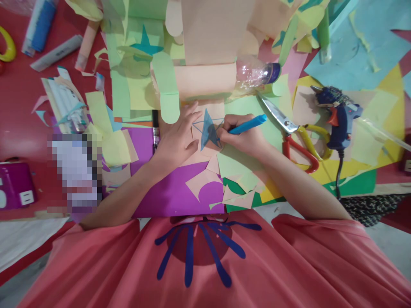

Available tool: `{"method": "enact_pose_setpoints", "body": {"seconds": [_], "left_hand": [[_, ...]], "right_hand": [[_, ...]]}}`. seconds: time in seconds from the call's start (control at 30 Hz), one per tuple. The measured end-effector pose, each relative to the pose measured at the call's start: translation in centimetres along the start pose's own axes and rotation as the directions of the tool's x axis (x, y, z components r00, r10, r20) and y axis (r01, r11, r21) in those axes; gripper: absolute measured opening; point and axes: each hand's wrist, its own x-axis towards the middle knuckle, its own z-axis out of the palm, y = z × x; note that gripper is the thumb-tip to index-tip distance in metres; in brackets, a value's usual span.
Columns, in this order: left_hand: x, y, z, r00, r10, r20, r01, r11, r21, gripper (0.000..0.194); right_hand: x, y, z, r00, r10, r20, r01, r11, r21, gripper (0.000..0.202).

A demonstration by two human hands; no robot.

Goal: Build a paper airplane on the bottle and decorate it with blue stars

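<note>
My right hand (241,133) grips a blue marker (248,124), its tip down at the right side of a star drawing (209,130). The star is outlined in blue and partly coloured in, on a peach sheet of paper (216,105). My left hand (181,137) lies on the paper to the left of the star, fingers stretched out. Just beyond the star, a clear plastic bottle (252,75) wrapped in peach paper lies on its side, purple cap to the right. A green paper strip (165,87) with rounded ends rests over its left part.
Scissors (290,128) with red and yellow handles lie right of my right hand, near a blue glue gun (341,122). Paper scraps (205,186) spread close to my body. Several markers (58,52) lie at the left, above a purple box (17,184).
</note>
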Motion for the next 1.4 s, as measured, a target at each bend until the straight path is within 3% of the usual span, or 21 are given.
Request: {"method": "enact_pose_setpoints", "body": {"seconds": [0.33, 0.67, 0.87, 1.1, 1.4], "left_hand": [[-0.1, -0.4, 0.3, 1.0, 0.015, -0.018, -0.016, 0.999, -0.044, 0.069], [0.1, -0.3, 0.0, 1.0, 0.008, 0.019, -0.009, 1.0, 0.024, 0.067], [0.0, 0.0, 0.0, 1.0, 0.006, 0.02, -0.006, 0.999, 0.04, 0.065], [0.0, 0.1, 0.0, 1.0, 0.015, 0.003, -0.015, 0.998, 0.066, 0.066], [-0.1, -0.2, 0.1, 0.999, 0.044, -0.012, -0.043, 0.999, 0.027, 0.066]], "right_hand": [[-0.2, 0.1, -0.5, 0.991, 0.025, 0.134, -0.032, 0.998, 0.047, 0.033], [-0.3, 0.3, -0.7, 0.999, -0.018, 0.04, 0.006, 0.964, 0.267, 0.027], [-0.2, 1.0, -0.4, 0.997, -0.076, -0.033, 0.081, 0.974, 0.212, 0.019], [0.0, 0.5, 0.1, 0.992, 0.024, -0.12, -0.016, 0.998, 0.068, 0.036], [0.1, 0.3, 0.6, 0.983, 0.077, -0.164, -0.068, 0.996, 0.061, 0.035]]}}
